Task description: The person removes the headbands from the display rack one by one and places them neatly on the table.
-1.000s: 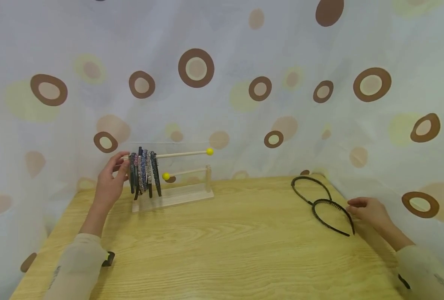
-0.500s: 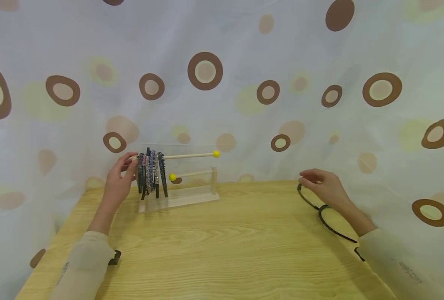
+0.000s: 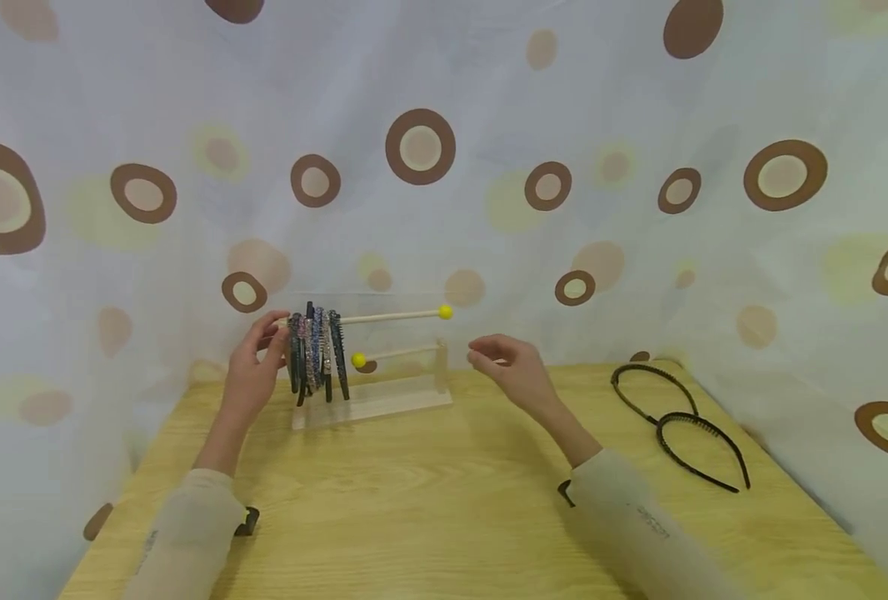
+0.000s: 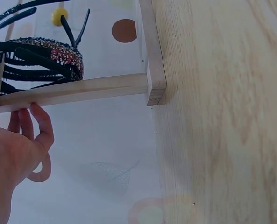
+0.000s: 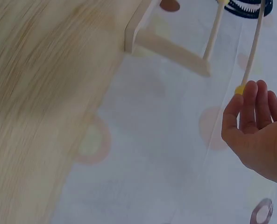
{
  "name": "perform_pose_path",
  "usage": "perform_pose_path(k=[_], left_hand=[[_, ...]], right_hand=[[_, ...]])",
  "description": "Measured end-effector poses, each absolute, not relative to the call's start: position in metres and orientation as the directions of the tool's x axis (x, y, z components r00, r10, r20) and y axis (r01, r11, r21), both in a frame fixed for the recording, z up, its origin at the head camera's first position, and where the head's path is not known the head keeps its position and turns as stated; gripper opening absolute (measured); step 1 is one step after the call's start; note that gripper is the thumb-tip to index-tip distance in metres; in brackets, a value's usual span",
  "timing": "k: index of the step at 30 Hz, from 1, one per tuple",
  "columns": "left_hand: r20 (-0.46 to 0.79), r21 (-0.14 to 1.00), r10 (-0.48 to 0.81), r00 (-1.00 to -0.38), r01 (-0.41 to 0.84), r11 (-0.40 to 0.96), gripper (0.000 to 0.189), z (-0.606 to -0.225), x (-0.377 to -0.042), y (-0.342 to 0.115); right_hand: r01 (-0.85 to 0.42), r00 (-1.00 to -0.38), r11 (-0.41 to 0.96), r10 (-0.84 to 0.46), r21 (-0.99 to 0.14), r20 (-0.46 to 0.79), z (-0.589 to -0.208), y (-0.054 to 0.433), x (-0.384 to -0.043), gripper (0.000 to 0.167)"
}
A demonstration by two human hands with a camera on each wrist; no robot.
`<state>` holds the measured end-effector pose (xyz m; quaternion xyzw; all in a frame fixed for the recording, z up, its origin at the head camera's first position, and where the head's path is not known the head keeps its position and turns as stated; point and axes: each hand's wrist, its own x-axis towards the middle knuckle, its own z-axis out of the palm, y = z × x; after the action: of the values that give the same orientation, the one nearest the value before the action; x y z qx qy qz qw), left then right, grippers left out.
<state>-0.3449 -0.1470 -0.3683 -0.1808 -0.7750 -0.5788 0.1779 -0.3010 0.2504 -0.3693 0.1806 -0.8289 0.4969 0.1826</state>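
Observation:
My left hand (image 3: 255, 367) holds the upper end of the left post of a wooden display stand (image 3: 391, 398). In the left wrist view its fingers (image 4: 44, 122) bend against that post (image 4: 96, 89); the thumb is mostly hidden. Several headbands (image 3: 316, 354), some glittery, hang on the upper rod (image 3: 391, 317) close to this hand. My right hand (image 3: 515, 373) is in the air right of the stand, fingers loosely bent and holding nothing. In the right wrist view its fingertips appear near the rod's yellow end ball (image 5: 239, 89); whether they touch is unclear.
Two black headbands, a farther one (image 3: 639, 367) and a nearer toothed one (image 3: 685, 415), lie touching on the right of the wood-grain table (image 3: 429, 500). A lower rod with a yellow ball (image 3: 359, 360) points left. A patterned curtain (image 3: 474, 100) surrounds the back and sides.
My right hand has swept left, from beside the two black headbands to near the stand's right end. The left hand keeps its hold on the post. The head view has shifted slightly.

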Motion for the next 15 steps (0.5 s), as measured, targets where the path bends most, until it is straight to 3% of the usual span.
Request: perform_pose_path(k=[5, 15], left_hand=[[0.491, 0.83, 0.069, -0.869, 0.49, 0.266, 0.044, -0.369, -0.344, -0.147], [0.513, 0.819, 0.062, -0.856, 0.51, 0.262, 0.045, -0.391, -0.369, -0.154]], right_hand=[[-0.462, -0.887, 0.393, -0.22, -0.795, 0.407, -0.38, 0.2, -0.315, 0.029], [-0.408, -0.903, 0.153, -0.21, -0.9, 0.374, -0.373, 0.12, -0.333, 0.02]])
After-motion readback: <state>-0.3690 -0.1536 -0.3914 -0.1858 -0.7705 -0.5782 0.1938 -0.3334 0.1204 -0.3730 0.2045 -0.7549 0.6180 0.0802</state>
